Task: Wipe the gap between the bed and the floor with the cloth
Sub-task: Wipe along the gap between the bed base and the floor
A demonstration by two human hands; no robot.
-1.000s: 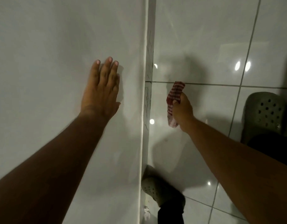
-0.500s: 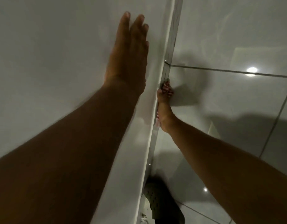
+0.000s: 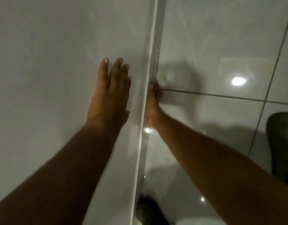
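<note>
The left hand (image 3: pixel 109 95) lies flat, fingers spread, on the white bed (image 3: pixel 50 70) at frame centre, while the right hand (image 3: pixel 152 104) presses a barely visible cloth (image 3: pixel 156 90) against the bed's edge above the tiled floor (image 3: pixel 221 46), its grip unclear.

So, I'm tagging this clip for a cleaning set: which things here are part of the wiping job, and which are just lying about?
Part of the job:
left hand, flat on the bed
right hand, down at the gap; cloth barely visible
floor

Lying about:
shoe at right
shoe by the bed's edge
</note>
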